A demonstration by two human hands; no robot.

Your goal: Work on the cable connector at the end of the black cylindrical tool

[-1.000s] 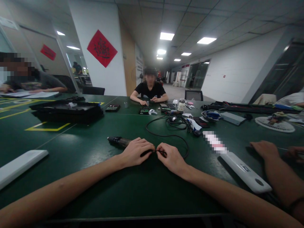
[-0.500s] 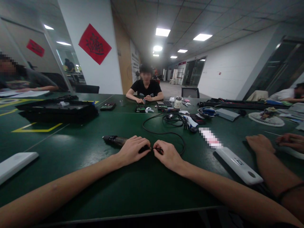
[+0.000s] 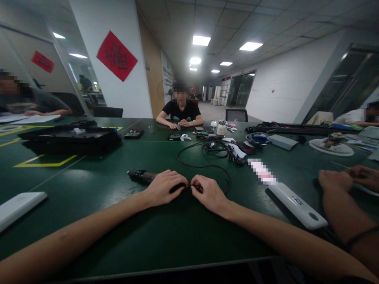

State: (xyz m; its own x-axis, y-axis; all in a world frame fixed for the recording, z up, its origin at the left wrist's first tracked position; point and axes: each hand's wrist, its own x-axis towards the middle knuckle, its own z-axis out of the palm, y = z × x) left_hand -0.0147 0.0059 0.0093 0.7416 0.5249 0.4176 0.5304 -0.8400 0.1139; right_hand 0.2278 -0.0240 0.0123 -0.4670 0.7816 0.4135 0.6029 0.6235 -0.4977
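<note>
My left hand (image 3: 166, 187) is wrapped over the rear of a dark electric screwdriver (image 3: 142, 176) lying on the green table. The screwdriver's narrow tip points left, and its back end shows at my fingertips. Close beside it, my right hand (image 3: 211, 195) pinches the end of a black cable (image 3: 204, 165) between thumb and fingers. A small gap separates the fingertips of my two hands, with the tool's rear end and the cable end facing each other there. The cable loops behind my right hand toward a tangle of cords. My fingers hide much of both ends.
A white oblong device (image 3: 297, 205) lies right of my right arm, near another person's hands (image 3: 336, 181). A white box (image 3: 22, 209) is at left and a black tray (image 3: 69, 138) behind it. Across the table sits a person (image 3: 180, 108) among circuit boards and cords (image 3: 217, 146).
My hands stay nearly in place, still holding the screwdriver and the cable end. The neighbour's hand at right has shifted further right. The view has moved very slightly.
</note>
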